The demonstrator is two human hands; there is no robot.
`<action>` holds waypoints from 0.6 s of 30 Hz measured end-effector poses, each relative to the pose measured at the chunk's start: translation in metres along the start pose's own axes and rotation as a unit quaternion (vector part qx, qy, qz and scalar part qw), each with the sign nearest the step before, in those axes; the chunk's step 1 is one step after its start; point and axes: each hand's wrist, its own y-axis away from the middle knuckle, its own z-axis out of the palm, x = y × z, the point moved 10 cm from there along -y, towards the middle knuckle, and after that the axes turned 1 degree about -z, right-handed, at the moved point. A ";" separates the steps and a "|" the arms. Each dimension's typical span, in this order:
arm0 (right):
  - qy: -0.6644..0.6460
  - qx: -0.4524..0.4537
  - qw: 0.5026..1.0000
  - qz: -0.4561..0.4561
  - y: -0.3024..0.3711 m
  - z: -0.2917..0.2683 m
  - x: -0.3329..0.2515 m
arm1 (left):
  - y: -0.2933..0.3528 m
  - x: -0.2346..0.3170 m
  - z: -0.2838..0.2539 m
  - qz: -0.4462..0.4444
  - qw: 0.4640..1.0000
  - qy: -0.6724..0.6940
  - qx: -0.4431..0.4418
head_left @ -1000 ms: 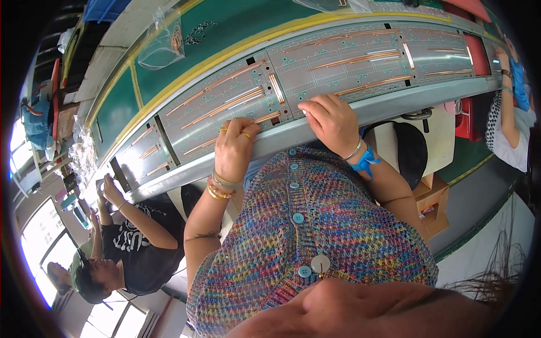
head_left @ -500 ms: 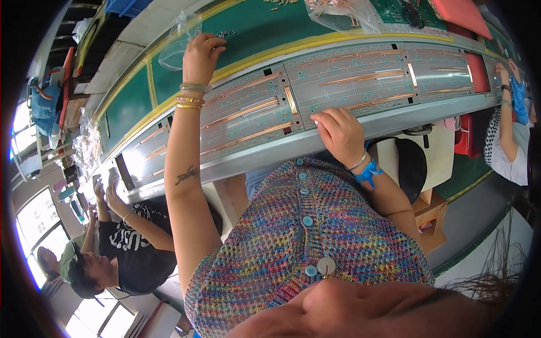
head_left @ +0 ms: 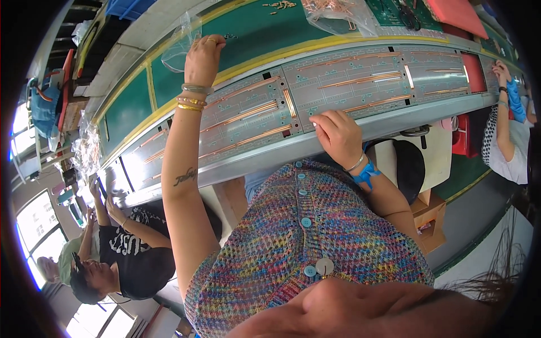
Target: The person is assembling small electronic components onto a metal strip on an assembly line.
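My left hand (head_left: pixel 203 61) reaches across to the green bench surface (head_left: pixel 259 28), beside a small scatter of tiny dark parts (head_left: pixel 230 37). Its fingers are drawn together in a pinch, and whatever is between them is hidden. A clear plastic bag (head_left: pixel 179 52) lies just left of that hand. My right hand (head_left: pixel 341 138) hovers over the near edge of a long grey panel (head_left: pixel 307 73) fitted with copper strips (head_left: pixel 290 103). Thumb and fingers there are curled together; I cannot make out whether anything small is held.
More grey panels stand end to end along the metal rail (head_left: pixel 242 151). At the far side lie copper pieces (head_left: pixel 280 6) and a bag of copper parts (head_left: pixel 338 14). A red block (head_left: pixel 473 73) sits on the line at right. Other people work at left and right.
My left hand's fingers have bent down and closed more at the tiny parts. My right hand has hardly moved. At far left, a co-worker's hands and a panel have shifted.
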 end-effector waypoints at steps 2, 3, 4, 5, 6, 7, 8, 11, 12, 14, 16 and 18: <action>-0.003 -0.005 1.000 -0.001 -0.001 0.000 0.000 | 0.013 0.014 -0.022 -0.020 0.999 0.042 0.015; -0.002 -0.003 1.000 0.002 -0.001 -0.002 0.000 | 0.024 0.020 -0.026 -0.056 0.994 0.096 -0.024; -0.002 -0.001 1.000 0.005 -0.002 -0.003 0.000 | 0.039 0.024 -0.029 -0.094 0.983 0.147 -0.062; -0.005 -0.003 1.000 0.005 -0.002 -0.002 0.000 | 0.057 0.027 -0.029 -0.127 0.966 0.204 -0.094; -0.004 -0.001 1.000 0.003 -0.002 -0.003 0.000 | 0.078 0.032 -0.030 -0.160 0.944 0.259 -0.124; -0.001 0.001 1.000 0.003 -0.002 -0.003 0.001 | 0.100 0.037 -0.027 -0.204 0.927 0.268 -0.166; -0.006 -0.002 1.000 0.002 -0.003 -0.002 0.000 | 0.123 0.041 -0.023 -0.231 0.904 0.307 -0.189; -0.008 -0.011 1.000 0.000 -0.004 0.001 -0.001 | 0.151 0.071 -0.024 -0.181 0.902 0.347 -0.183; -0.008 -0.016 1.000 -0.002 -0.004 0.002 -0.002 | 0.160 0.077 -0.021 -0.185 0.901 0.346 -0.184; -0.009 -0.023 1.000 -0.004 -0.005 0.003 -0.002 | 0.172 0.078 -0.019 -0.238 0.899 0.336 -0.148; -0.005 -0.021 1.000 -0.006 -0.005 0.003 -0.003 | 0.169 0.084 -0.019 -0.237 0.917 0.295 -0.130; -0.006 -0.019 1.000 -0.006 -0.003 0.004 -0.002 | 0.168 0.087 -0.021 -0.232 0.933 0.252 -0.112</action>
